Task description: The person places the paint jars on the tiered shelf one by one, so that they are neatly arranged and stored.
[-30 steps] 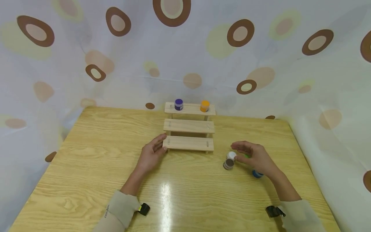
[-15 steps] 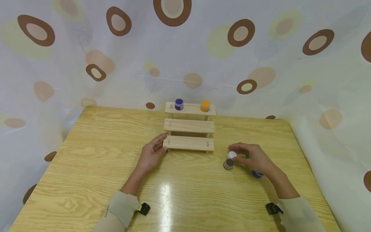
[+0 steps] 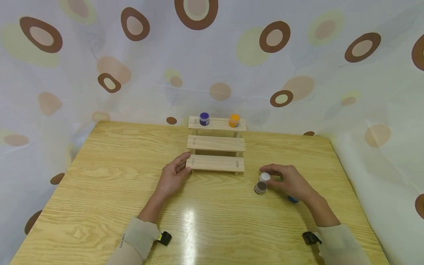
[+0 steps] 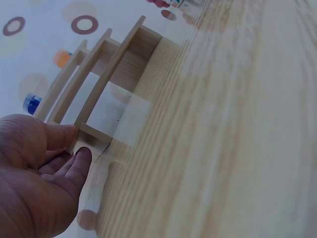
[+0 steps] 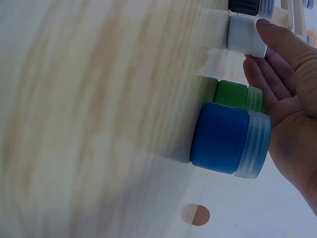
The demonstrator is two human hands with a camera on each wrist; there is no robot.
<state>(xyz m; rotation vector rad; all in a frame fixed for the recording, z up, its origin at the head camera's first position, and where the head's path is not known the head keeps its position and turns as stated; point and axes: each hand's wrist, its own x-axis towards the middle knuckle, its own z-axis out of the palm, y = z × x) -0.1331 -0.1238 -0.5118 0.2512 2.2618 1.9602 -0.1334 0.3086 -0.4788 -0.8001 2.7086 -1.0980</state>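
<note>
My left hand point(image 3: 172, 177) grips the left end of the lowest step of a three-tier wooden display stand point(image 3: 215, 163). In the left wrist view its thumb and fingers lie on either side of that step's corner. Over on the right, my right hand point(image 3: 293, 181) pinches a white paint jar point(image 3: 264, 177) between thumb and fingers, the jar still standing on the table. A dark brown paint jar point(image 3: 260, 187) stands directly in front of the white one. Near the right palm are a blue paint jar point(image 5: 223, 139) and a green paint jar point(image 5: 232, 94); the head view hides the green one.
On the stand's top tier sit a purple-blue jar point(image 3: 204, 119) at the left and an orange jar point(image 3: 234, 120) at the right. The wood-grain table point(image 3: 109, 191) backs onto a white sheet point(image 3: 149, 66) patterned with brown ovals.
My right hand has moved slightly left and closed its fingers around the white jar. The green jar has gone out of sight behind it. The left hand stays on the stand.
</note>
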